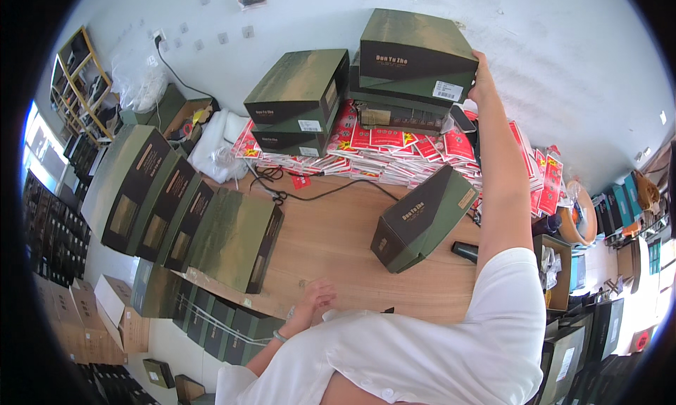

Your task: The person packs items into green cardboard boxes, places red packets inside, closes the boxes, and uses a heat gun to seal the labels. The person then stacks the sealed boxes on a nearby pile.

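Observation:
My right arm is stretched far forward, and my right hand (482,80) grips the right end of a green and black shoebox (415,57), fingers partly hidden behind it. That box tops a stack at the back, over another shoebox and a flattened-looking dark box (405,118). My left hand (318,294) is low over the table's near edge, fingers loosely bent and apart, with nothing seen in it. Between the hands, a single shoebox (424,218) rests tilted on the wooden table (331,229).
Another shoebox stack (299,81) stands back left, beside piles of red and white printed packets (394,155). A row of shoeboxes (151,194) lines the left edge. A black cable (338,189) crosses the table. A phone (462,120) lies near my right forearm.

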Motion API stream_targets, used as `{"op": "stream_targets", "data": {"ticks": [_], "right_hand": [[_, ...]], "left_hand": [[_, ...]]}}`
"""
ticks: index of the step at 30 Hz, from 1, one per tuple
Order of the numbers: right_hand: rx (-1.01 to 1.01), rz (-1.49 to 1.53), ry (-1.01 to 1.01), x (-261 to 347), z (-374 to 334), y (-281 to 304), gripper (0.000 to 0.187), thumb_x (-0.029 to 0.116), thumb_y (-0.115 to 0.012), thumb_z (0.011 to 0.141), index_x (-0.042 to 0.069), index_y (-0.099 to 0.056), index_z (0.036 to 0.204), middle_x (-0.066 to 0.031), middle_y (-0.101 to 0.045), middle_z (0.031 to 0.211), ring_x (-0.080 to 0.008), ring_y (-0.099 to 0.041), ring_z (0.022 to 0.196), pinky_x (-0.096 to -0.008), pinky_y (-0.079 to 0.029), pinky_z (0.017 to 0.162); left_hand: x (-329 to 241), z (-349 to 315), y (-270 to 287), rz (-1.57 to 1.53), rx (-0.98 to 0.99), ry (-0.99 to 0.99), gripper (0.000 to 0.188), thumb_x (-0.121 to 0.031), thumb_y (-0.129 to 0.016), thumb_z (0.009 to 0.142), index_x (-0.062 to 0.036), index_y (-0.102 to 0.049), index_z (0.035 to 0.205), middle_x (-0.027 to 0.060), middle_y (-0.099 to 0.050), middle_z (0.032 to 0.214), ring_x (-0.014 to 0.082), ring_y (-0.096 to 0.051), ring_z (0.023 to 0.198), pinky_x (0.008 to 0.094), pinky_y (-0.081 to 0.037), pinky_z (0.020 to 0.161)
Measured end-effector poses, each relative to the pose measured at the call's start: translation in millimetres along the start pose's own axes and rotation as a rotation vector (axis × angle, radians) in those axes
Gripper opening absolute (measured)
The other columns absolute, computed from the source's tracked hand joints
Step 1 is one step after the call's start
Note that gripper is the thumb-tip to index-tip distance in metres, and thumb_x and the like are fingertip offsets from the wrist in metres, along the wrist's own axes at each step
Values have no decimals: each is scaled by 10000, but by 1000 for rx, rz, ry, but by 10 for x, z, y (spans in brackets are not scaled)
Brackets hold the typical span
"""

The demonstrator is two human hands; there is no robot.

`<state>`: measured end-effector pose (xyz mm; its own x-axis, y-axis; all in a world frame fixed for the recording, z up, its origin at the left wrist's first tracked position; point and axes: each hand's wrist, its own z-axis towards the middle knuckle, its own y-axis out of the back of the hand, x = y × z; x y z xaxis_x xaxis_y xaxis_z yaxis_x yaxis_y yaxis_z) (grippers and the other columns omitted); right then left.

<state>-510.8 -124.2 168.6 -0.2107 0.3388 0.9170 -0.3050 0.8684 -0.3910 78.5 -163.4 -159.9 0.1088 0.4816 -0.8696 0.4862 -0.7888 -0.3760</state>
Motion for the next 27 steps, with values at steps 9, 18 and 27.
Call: {"op": "stream_targets", "data": {"ticks": [9,18,27], "right_hand": [[-323,-1522,564,-1568,-671,1020,817,656,-504,866,67,-413,1424,-228,-475,1397,-375,-436,1319,-617,-269,1067],[-66,-1388,190,-1633,-2152,2219,719,606,-568,870,25,-525,1290,-204,-595,1231,-382,-548,1169,-466,-413,988],[297,-753,-307,-1431,-2931,3159,629,406,-658,918,-35,-487,1334,-141,-625,1163,-191,-565,1080,-323,-422,966]], "left_hand": [[130,-301,-197,-8,-195,127,587,-481,-371,1022,-58,-350,1428,172,-560,1302,267,-586,1150,385,-450,980],[288,133,-662,-239,22,449,744,-630,-457,935,-182,-259,1495,176,-485,1390,327,-548,1201,481,-428,1003],[-155,627,-1876,-374,347,709,1082,-914,-278,748,-219,-105,1559,123,-228,1578,412,-233,1426,659,-244,1081]]}}
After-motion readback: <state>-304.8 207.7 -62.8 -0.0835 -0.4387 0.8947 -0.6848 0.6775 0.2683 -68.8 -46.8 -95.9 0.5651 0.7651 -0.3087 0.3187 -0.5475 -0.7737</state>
